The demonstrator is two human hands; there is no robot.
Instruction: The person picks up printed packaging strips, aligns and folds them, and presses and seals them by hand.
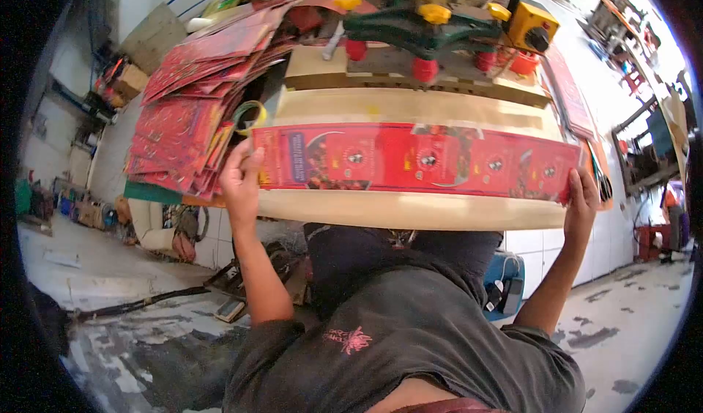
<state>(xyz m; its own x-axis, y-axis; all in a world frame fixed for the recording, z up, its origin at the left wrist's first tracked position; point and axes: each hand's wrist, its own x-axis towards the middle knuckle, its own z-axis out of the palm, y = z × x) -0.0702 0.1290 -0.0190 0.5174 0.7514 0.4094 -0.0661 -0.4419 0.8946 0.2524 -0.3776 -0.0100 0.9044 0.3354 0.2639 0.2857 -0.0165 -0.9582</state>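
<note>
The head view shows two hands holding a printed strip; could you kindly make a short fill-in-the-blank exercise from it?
1. The left hand and right hand hold a long printed strip that is mainly ____.
2. The large pile of printed sheets lies nearer the ____ hand.
3. The knobs on top of the green frame are ____.

Missing words: red; left; yellow

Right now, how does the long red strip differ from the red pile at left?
The strip is a long, narrow band; the pile is many overlapping sheets. The strip is held near its ends by the left hand and right hand; the pile is in neither. The strip stretches out straight; the pile is stacked unevenly. Both are mostly red and printed.
</note>
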